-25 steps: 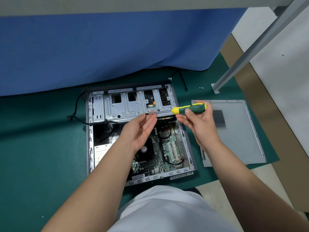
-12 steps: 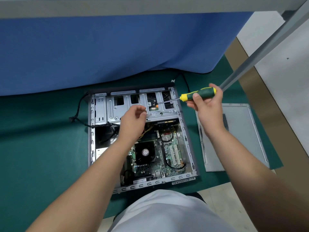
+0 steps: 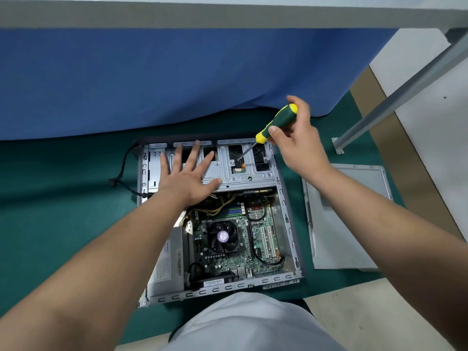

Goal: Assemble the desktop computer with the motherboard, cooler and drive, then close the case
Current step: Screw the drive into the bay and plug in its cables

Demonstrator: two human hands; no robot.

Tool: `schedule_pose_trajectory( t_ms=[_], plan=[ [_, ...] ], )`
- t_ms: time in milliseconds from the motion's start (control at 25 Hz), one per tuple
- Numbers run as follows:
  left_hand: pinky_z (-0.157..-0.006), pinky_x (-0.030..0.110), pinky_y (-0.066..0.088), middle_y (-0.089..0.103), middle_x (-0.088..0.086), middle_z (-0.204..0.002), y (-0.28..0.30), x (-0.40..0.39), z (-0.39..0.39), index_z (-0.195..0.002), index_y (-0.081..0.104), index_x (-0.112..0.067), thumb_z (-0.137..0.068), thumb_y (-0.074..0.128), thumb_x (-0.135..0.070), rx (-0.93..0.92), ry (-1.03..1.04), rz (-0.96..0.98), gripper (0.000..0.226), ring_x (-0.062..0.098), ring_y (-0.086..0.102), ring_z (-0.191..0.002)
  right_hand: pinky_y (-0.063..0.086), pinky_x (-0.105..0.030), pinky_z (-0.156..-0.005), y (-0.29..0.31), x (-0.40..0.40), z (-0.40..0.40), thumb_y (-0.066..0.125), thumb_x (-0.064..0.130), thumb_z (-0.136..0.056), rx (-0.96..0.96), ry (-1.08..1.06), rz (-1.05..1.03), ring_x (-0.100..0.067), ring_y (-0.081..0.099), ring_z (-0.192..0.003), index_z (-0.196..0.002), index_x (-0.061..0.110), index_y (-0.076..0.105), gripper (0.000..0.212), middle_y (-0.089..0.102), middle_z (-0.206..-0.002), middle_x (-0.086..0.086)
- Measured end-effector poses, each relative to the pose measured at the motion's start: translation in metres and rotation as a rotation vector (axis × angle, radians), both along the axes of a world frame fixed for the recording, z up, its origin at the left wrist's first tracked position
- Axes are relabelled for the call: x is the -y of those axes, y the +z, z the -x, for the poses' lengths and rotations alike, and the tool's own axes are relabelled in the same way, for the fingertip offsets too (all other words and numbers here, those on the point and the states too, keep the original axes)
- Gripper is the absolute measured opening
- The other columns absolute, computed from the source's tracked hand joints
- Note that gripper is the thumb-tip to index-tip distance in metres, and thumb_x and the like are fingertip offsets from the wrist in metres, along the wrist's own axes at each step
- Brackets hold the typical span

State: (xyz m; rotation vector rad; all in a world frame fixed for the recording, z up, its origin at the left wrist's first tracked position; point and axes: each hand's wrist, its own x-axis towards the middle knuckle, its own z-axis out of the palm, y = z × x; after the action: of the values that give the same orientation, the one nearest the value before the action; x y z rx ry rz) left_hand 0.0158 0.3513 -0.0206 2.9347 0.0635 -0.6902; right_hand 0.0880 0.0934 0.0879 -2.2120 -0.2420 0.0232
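Observation:
The open computer case [image 3: 291, 224] lies flat on a green mat. Inside it sit the motherboard [image 3: 263, 236] and a black cooler fan [image 3: 222, 236]. A silver drive cage [image 3: 243, 171] spans the far end of the case. My left hand [image 3: 187, 173] lies flat with spread fingers on the left half of that cage. My right hand [image 3: 296, 138] grips a green and yellow screwdriver [image 3: 277, 124], tilted, with its tip down in an opening of the cage on the right side.
The grey side panel [image 3: 349, 224] lies on the mat right of the case. A power supply [image 3: 169, 262] fills the case's near left. Black cables [image 3: 121, 171] trail off the left. A blue cloth [image 3: 177, 77] hangs behind, and a metal table leg [image 3: 405, 89] slants at right.
My left hand opened and flattened onto the drive cage. My right hand swung the screwdriver from nearly level to steeply tilted, its tip now down into the cage opening.

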Motion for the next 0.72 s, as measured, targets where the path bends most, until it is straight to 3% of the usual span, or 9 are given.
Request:
schedule_pose_trajectory(
  t_ms=[520, 600, 720],
  plan=[
    [-0.110, 0.065, -0.028, -0.055, -0.015, -0.146, 0.002, 0.002, -0.003, -0.150, -0.025, -0.056, -0.074, 0.000, -0.096, -0.072, 0.006, 0.004, 0.089, 0.029, -0.049, -0.139, 0.046, -0.014, -0.068, 0.004, -0.012, -0.006, 0.060, 0.026, -0.100, 0.029, 0.081, 0.107, -0.008, 0.063, -0.072, -0.153, 0.027, 0.025, 0.063, 0.065, -0.085, 0.012],
    [-0.110, 0.065, -0.029, -0.055, -0.015, -0.146, 0.001, 0.002, -0.003, -0.150, -0.024, -0.056, -0.075, 0.000, -0.096, -0.070, 0.005, 0.010, 0.089, 0.029, -0.049, -0.139, 0.046, -0.014, -0.066, 0.006, -0.013, -0.006, 0.059, 0.027, -0.100, 0.038, 0.104, 0.132, -0.008, 0.062, -0.070, -0.153, 0.028, 0.024, 0.063, 0.065, -0.083, 0.010],
    [-0.109, 0.065, -0.029, -0.055, -0.015, -0.147, 0.000, 0.001, -0.003, -0.151, -0.023, -0.055, -0.075, -0.001, -0.096, -0.066, 0.003, 0.015, 0.089, 0.030, -0.049, -0.139, 0.050, -0.028, -0.066, 0.010, -0.019, -0.007, 0.060, 0.028, -0.100, 0.062, 0.171, 0.188, -0.010, 0.062, -0.067, -0.153, 0.029, 0.024, 0.064, 0.066, -0.082, 0.004]
  ],
)
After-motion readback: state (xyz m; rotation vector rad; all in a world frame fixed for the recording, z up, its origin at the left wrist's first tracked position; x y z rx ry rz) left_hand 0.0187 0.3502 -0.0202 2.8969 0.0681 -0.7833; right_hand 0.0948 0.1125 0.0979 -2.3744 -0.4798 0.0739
